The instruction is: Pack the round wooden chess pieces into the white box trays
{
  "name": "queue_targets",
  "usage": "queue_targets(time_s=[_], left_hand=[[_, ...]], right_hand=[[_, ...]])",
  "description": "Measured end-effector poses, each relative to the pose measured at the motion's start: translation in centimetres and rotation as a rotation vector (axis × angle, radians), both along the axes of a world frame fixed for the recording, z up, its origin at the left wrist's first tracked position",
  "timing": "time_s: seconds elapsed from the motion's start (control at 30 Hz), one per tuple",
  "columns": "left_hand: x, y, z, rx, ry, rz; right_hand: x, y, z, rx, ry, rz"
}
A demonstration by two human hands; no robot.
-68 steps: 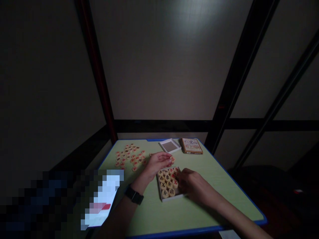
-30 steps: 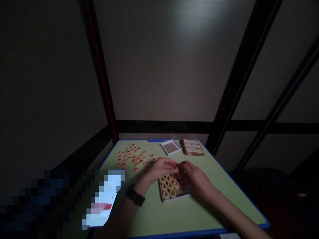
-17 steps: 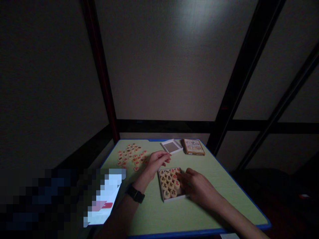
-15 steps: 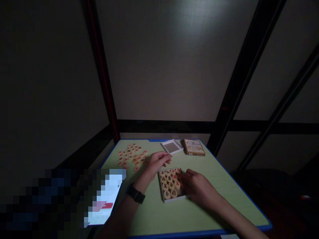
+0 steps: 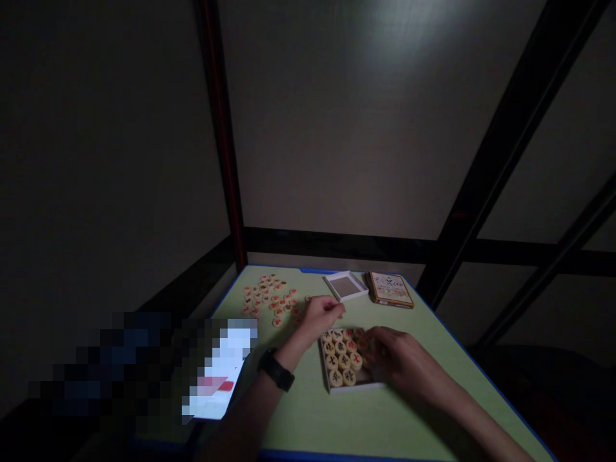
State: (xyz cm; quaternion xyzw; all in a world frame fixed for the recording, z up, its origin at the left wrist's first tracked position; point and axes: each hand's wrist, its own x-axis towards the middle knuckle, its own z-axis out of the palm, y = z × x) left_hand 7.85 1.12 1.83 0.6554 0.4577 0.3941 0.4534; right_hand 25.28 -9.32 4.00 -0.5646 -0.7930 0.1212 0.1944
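A small white box [image 5: 332, 387] sits on the green table [image 5: 375, 423] and holds several round game pieces [image 5: 339, 356] marked in black and red. My right hand [image 5: 397, 359] rests over the box's right side, fingers curled among the pieces; what they grip is hidden. My left hand [image 5: 320, 314], with a dark watch [image 5: 276, 370] on its wrist, hovers just beyond the box's far left corner, fingers pinched together. A loose scatter of pieces [image 5: 269, 296] lies to its left.
An empty white box lid [image 5: 345, 285] and a printed brown box [image 5: 389, 289] lie at the table's far edge. A blurred-out patch [image 5: 216, 369] covers the near left corner. Dark wooden beams [image 5: 505, 147] and a pale wall stand behind the blue-edged table.
My hands met over the box a second ago, then parted. The left hand has drawn back toward the loose pieces; the right stays on the box. The camera has shifted left.
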Motion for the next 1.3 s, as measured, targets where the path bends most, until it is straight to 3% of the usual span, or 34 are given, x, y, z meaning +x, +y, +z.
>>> queue_targets(time_s=[0.1, 0.23, 0.37, 0.53, 0.7, 0.8, 0.93, 1.07, 1.3], left_hand=[[-0.2, 0.1, -0.1, 0.172, 0.312, 0.107], [-1.6, -0.4, 0.9, 0.345, 0.735, 0.156], [-4.3, -0.4, 2.5, 0.348, 0.999, 0.163], [-9.6, 0.7, 4.8, 0.294, 1.233, 0.198], [-14.0, 2.0, 5.8, 0.237, 1.361, 0.133], [-15.0, 2.5, 5.3, 0.211, 1.390, 0.088], [-15.1, 2.7, 4.2, 0.237, 1.409, 0.068], [-14.8, 2.5, 3.5, 0.231, 1.421, 0.094], [-14.3, 2.2, 4.3, 0.127, 1.409, 0.085]], right_hand=[[0.6, 1.3, 0.4, 0.053, 0.016, 0.009], [1.1, 4.1, 0.4, 0.107, 0.035, 0.019], [0.9, 6.8, 0.2, 0.084, 0.039, 0.095], [-1.3, 9.6, 0.4, 0.043, -0.042, 0.206], [-6.8, 12.5, 0.5, 0.052, -0.082, 0.434], [-10.8, 14.2, 0.2, 0.102, -0.152, 0.556], [-14.5, 15.9, -0.3, 0.131, -0.348, 0.565], [-15.6, 16.4, -0.5, 0.142, -0.429, 0.566], [-15.9, 16.0, -0.5, 0.159, -0.502, 0.557]])
